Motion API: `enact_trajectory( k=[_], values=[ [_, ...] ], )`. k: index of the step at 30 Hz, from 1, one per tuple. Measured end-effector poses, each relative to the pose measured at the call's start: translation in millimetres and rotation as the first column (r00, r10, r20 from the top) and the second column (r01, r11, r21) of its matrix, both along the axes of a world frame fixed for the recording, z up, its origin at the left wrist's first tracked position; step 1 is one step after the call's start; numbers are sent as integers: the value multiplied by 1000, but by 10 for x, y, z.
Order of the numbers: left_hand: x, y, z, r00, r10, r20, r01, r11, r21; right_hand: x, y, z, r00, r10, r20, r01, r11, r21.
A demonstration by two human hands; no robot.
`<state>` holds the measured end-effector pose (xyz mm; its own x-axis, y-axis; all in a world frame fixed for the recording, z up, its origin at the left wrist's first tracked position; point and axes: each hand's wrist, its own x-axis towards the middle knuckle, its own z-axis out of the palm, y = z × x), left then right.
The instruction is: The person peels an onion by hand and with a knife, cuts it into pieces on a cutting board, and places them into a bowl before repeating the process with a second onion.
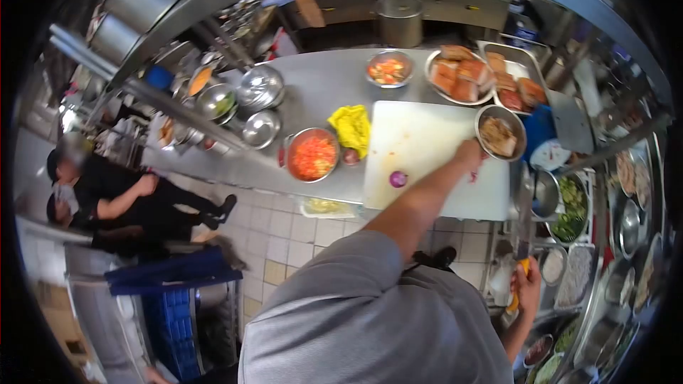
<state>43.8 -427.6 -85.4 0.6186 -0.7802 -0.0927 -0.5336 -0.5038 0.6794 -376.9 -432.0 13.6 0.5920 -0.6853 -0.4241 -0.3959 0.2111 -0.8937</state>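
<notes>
My left hand reaches over the white cutting board, against the near left side of a metal bowl of cooked meat; its fingers are too small to make out. Small reddish-purple pieces lie on the board just below this hand. A purple onion piece sits near the board's lower left. At the right, beyond the board's edge, my right hand is closed around the yellow handle of a knife, whose blade points away from me.
Left of the board are a yellow cloth and a pot of diced red vegetables. Pink fish or meat pieces fill a bowl behind. Ingredient containers line the right. People in black are at the left.
</notes>
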Motion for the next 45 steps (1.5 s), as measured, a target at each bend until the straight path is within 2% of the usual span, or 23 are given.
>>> enact_trajectory(
  k=[2,4,7,11,14,16,18,19,20,21,22,23,24,26,30,31,35,37,39,40,41,43,45],
  values=[
    [-71,43,148,993,84,84,-89,994,62,25,-15,111,998,45,38,-45,999,21],
    [-197,125,282,979,194,-64,-195,981,-12,28,-9,57,999,33,18,-33,999,14],
    [-243,176,157,981,120,-152,-140,981,-133,-10,-67,-96,999,52,13,-52,999,3],
    [-327,340,229,989,84,-121,-100,986,-132,-6,-220,-162,992,127,23,-128,991,28],
    [-318,528,298,989,44,-143,-61,991,-117,0,-301,-130,997,80,-2,-80,997,-1],
    [-282,686,487,880,89,-466,-202,959,-198,-15,-350,-93,998,66,13,-66,998,-11],
    [-4,732,491,737,21,-675,-349,868,-353,-13,-375,-73,999,46,23,-45,999,-19],
    [175,756,582,721,72,-689,-411,845,-342,-27,-387,-59,998,47,30,-47,999,-8],
    [292,864,990,723,71,-687,-443,811,-383,-58,-395,-37,999,42,33,-42,999,3],
    [562,894,1059,763,-3,-647,-465,693,-551,-89,-391,-43,1000,18,23,-18,1000,-1],
    [824,982,1319,845,-33,-534,-377,673,-637,-123,-380,-64,1000,22,22,-22,1000,0],
    [1061,1033,1602,843,92,-530,-434,698,-570,-146,-369,-54,999,29,25,-29,1000,2],
    [1139,1137,2036,866,149,-477,-445,664,-601,-144,-328,-8,999,26,26,-26,1000,-2],
    [1592,1200,2286,894,250,-371,-447,536,-717,-164,-249,62,1000,9,-8,-9,1000,1],
    [2546,1204,2062,807,496,-319,-576,547,-607,-246,-56,87,997,-41,-72,43,999,30],
    [2888,1241,1808,775,628,-64,-586,678,-443,-283,-5,87,995,-40,-87,43,998,34],
    [3645,1290,1032,754,649,95,-624,755,-202,-294,152,162,993,-18,-116,24,998,58],
    [3661,1220,1023,750,637,175,-628,770,-112,-297,203,157,994,-19,-111,26,998,62],
    [3626,1256,1009,916,250,313,-356,866,350,-336,260,160,988,-6,-152,16,998,62],
    [3653,1146,1040,928,73,366,-304,718,626,-327,288,199,987,-4,-159,14,998,64],
    [3613,1151,1014,927,80,366,-310,713,629,-297,312,248,983,-8,-182,19,998,58],
    [3322,1182,1206,834,249,493,-431,851,299,-234,333,257,982,14,-187,-3,998,62],
    [3337,1180,1163,779,358,515,-495,856,152,-243,296,169,994,19,-111,-11,997,75]
  ],
)
